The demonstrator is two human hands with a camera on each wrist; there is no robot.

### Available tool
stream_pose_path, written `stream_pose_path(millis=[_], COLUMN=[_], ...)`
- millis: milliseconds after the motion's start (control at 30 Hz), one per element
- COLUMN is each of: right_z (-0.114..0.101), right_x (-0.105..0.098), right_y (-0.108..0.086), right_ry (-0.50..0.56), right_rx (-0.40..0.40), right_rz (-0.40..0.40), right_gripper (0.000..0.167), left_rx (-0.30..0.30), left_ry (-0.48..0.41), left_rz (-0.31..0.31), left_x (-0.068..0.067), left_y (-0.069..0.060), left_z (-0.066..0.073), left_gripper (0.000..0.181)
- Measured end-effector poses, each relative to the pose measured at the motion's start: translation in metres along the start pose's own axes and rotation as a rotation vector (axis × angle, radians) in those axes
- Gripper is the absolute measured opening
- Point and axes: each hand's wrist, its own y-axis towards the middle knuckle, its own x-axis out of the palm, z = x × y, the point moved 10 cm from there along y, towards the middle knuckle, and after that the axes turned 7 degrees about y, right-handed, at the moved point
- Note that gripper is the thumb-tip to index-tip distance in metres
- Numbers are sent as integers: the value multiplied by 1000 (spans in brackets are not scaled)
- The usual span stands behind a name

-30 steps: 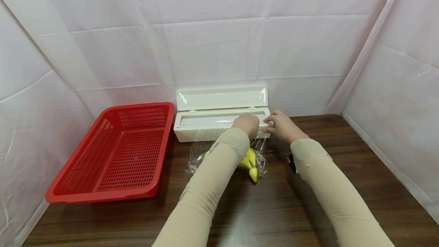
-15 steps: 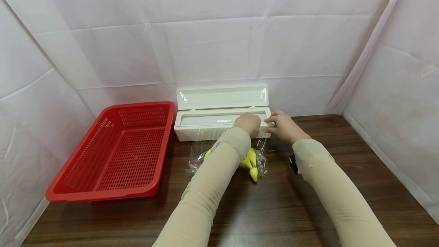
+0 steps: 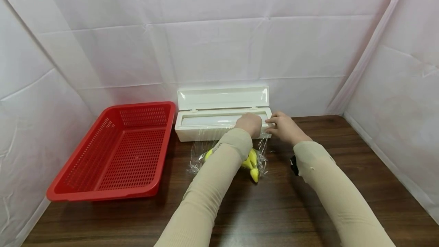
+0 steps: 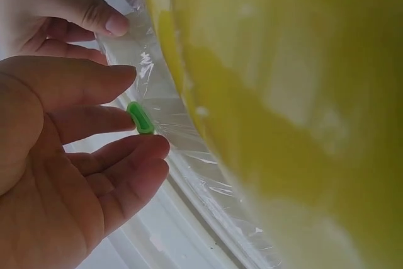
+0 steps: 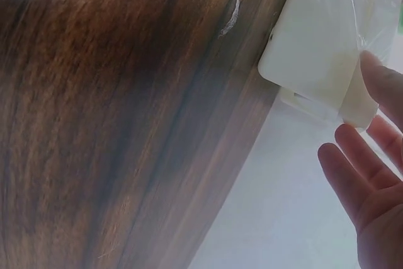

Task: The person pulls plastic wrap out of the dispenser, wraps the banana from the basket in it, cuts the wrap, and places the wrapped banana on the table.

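A white cling film dispenser box (image 3: pixel 192 134) stands by the back wall with its lid (image 3: pixel 223 97) raised. Clear cling film (image 3: pixel 202 144) hangs over its front edge onto yellow bananas (image 3: pixel 252 163) on the table. My left hand (image 3: pixel 249 124) is at the box's front rim, its bent fingertips on a small green slide cutter (image 4: pixel 140 118). The thumb tip lies just above the cutter. At the box's right end, my right hand (image 3: pixel 286 129) grips the corner, thumb on the film-covered front and a finger over the top. My left forearm hides part of the bananas.
A red plastic basket (image 3: pixel 156 186) stands left of the box on the dark wooden table (image 3: pixel 274 216). White cloth walls (image 3: pixel 219 48) close in the back and both sides. A small scrap of film (image 5: pixel 233 14) lies on the wood near the box.
Hardly anything differs. Both hands stay at the right end of the box, and the film and bananas keep their places. The head view has shifted slightly.
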Motion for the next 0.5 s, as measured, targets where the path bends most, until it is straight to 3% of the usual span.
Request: stream_pose_path(millis=[333, 500], right_z=[-4, -6], right_x=[-5, -5], right_y=[-5, -5], right_ry=[-45, -39], right_rx=[-60, -57], right_rz=[41, 40], right_gripper=[36, 33], left_rx=[20, 11], left_ry=[2, -21], left_rz=[17, 6], left_x=[3, 2], left_y=[5, 4], left_z=[15, 16], left_gripper=[25, 26])
